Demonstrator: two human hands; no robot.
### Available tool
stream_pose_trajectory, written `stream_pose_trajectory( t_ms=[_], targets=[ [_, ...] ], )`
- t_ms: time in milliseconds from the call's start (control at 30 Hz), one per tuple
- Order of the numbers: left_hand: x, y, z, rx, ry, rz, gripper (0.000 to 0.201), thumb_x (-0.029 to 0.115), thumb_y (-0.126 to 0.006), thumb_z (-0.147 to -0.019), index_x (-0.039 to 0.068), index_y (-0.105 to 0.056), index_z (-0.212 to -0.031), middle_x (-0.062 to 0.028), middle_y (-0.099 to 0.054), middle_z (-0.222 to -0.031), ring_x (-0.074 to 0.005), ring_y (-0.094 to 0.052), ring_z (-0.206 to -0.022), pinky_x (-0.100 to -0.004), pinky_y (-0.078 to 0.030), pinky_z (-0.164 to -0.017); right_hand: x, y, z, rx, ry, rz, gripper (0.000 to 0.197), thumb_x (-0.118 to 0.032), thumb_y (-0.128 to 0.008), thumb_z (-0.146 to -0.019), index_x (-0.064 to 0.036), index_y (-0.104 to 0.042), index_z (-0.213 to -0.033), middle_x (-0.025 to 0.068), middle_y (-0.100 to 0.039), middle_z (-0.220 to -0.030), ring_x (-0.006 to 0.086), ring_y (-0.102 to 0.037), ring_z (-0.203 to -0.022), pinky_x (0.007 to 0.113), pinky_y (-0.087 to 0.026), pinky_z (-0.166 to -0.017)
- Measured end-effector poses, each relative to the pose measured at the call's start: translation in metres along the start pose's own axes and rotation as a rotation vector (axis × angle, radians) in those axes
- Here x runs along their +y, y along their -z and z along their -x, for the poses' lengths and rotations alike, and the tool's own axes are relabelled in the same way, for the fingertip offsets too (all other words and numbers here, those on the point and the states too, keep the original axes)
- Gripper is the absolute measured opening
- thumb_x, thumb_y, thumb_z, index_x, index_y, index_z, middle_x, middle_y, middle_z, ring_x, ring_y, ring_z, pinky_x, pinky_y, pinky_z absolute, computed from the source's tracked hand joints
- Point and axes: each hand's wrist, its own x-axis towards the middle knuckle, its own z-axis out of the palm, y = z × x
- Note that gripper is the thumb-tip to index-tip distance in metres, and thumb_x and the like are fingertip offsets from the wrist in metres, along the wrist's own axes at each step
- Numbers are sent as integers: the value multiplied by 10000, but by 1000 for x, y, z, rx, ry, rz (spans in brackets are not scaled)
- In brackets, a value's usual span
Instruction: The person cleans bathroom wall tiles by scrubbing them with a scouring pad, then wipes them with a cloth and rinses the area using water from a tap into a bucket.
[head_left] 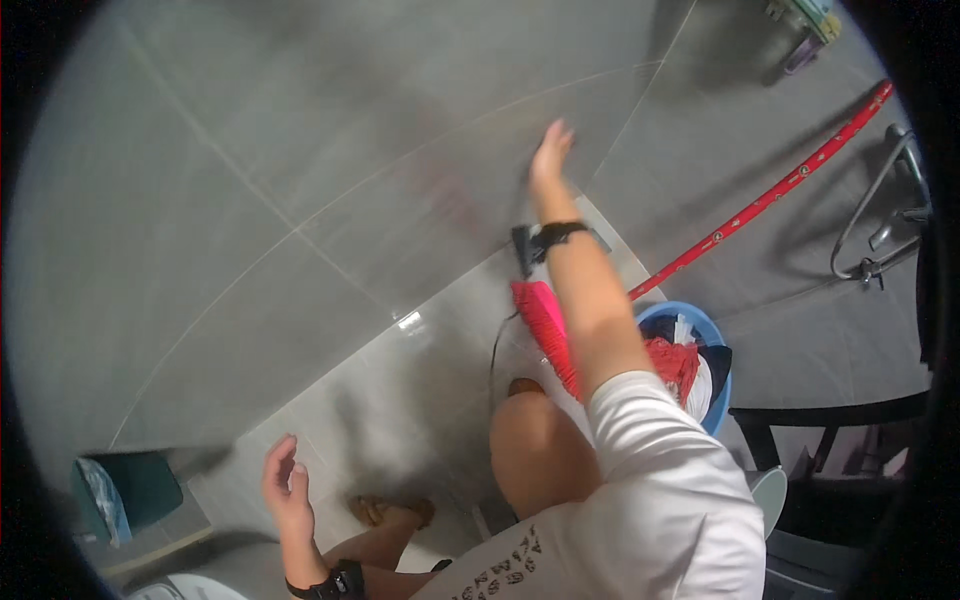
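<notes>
My right hand (552, 155) is stretched out toward the grey tiled wall (330, 130), fingers extended and nothing in it. Whether it touches the tiles I cannot tell. Below its wrist, a pink-red gathered piece (545, 325), perhaps cloth or a mop head, is partly hidden by my forearm. A small dark object (522, 250) sits beside the wrist, its kind unclear. My left hand (288, 485) hovers at the lower left, holding nothing, with fingers loosely bent and apart from the thumb. Both wrists wear black bands.
A red patterned pole (760, 205) leans across the right side. Near its lower end stands a blue basin (712, 330) of clothes. A shower tap (870, 268) is on the right wall, a black rack (830, 415) below. A dark green bin (150, 490) is at left.
</notes>
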Motion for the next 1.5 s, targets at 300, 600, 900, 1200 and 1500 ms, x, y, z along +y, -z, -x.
stream_pose_trajectory(
  t_ms=[300,600,900,1200,1500],
  targets=[
    [-21,0,-42,39,254,-39,370,165,-556,-921,11,-509,-1254,-124,-522,-1294,-242,-484,-1203,-364,-344,-1042,16,-55,143,-293,534,1,758,-369,-405,-956,49,-26,-1462,248,68,-1532,401,92,-1415,503,8,-1135],
    [-61,-16,-57,-16,299,-137,367,155,-517,-934,-13,-495,-1259,-147,-508,-1307,-287,-482,-1202,-373,-347,-1033,-11,53,-132,91,-68,-365,704,-474,-325,-979,59,-226,-1427,220,-227,-1502,336,-218,-1395,416,-185,-1131],
    [-28,-33,-52,56,245,-134,317,44,-506,-904,-13,-541,-1214,-141,-526,-1300,-240,-490,-1216,-363,-345,-1059,247,-28,156,-306,-952,-87,286,-198,-607,-828,-2,-554,-1029,107,-546,-952,232,-520,-879,343,-476,-805],
    [-4,-27,-2,78,-22,-254,341,71,-588,-830,80,-596,-1171,-108,-570,-1239,-239,-553,-1108,-332,-437,-941,7,-78,228,-332,376,86,760,-300,-569,-886,79,-168,-1408,266,-194,-1460,396,-168,-1354,478,-139,-1101],
    [-19,12,97,319,-220,-157,264,93,-575,-812,44,-597,-1070,-138,-577,-1173,-316,-550,-1096,-397,-428,-952,-119,-139,409,-906,1630,768,643,-325,-574,-860,-61,-357,-1405,137,-253,-1507,339,-135,-1418,495,-129,-1139]
  ],
)
